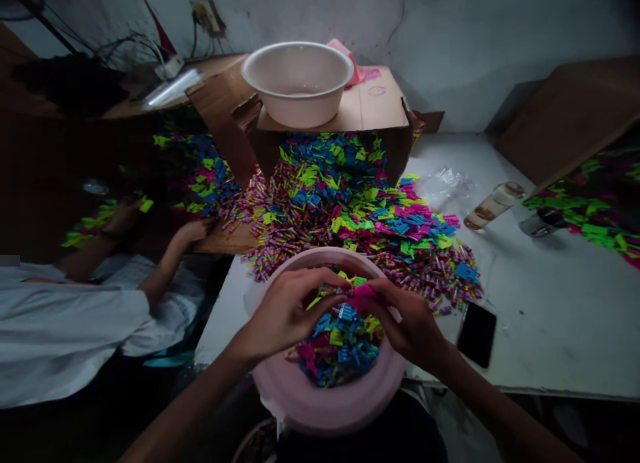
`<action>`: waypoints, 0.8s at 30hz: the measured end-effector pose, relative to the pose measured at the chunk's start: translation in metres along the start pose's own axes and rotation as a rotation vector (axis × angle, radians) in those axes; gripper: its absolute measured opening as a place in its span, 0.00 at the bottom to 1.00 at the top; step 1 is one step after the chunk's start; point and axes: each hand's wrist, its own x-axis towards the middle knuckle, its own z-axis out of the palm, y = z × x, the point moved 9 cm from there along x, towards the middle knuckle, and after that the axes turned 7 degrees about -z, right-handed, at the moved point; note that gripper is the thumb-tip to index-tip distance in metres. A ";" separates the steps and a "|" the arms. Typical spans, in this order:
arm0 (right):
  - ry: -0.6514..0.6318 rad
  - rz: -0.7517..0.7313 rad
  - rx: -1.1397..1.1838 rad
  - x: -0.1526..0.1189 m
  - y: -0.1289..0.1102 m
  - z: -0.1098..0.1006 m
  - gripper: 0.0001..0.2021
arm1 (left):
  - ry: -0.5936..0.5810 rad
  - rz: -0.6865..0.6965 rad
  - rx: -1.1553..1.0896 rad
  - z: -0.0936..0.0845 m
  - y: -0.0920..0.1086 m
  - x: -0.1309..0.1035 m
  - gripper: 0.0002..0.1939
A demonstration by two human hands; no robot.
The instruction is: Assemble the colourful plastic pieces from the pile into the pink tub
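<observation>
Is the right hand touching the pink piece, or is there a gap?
Touching. The head view shows the right hand pinching the pink piece between thumb and finger.

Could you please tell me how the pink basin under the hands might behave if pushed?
The pink basin is probably fairly stiff, as its visible rim looks evenly curved. The small pieces heaped loosely inside would likely shift. It could tip, as it appears to overhang the white table.
</observation>
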 end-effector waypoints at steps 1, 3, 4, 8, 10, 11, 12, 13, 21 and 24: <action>0.007 0.050 0.008 -0.002 0.005 0.002 0.06 | 0.014 -0.012 -0.004 0.000 -0.004 0.000 0.09; -0.003 0.161 0.086 -0.006 0.015 0.009 0.06 | 0.012 -0.038 -0.050 0.003 -0.014 0.001 0.09; -0.025 0.224 0.152 -0.008 0.022 0.014 0.06 | -0.017 -0.059 -0.100 0.008 -0.019 0.001 0.10; -0.067 0.361 0.280 -0.006 0.042 0.022 0.10 | -0.077 -0.226 -0.313 0.027 -0.047 0.002 0.13; -0.086 0.322 0.211 -0.001 0.051 0.016 0.11 | 0.065 -0.334 -0.385 0.022 -0.068 -0.001 0.16; -0.125 0.282 0.175 0.002 0.056 0.015 0.11 | 0.184 -0.381 -0.431 0.016 -0.080 -0.005 0.16; -0.175 0.239 0.143 0.005 0.063 0.015 0.11 | 0.317 -0.423 -0.488 0.009 -0.094 -0.012 0.16; -0.212 0.205 0.103 0.008 0.072 0.014 0.11 | 0.438 -0.466 -0.550 0.003 -0.109 -0.020 0.15; 0.093 0.276 -0.174 0.069 0.189 -0.028 0.10 | 0.533 -0.617 -0.788 0.032 -0.176 -0.057 0.20; 0.166 0.284 -0.100 0.090 0.200 -0.037 0.04 | 0.579 -0.596 -0.848 0.035 -0.175 -0.065 0.20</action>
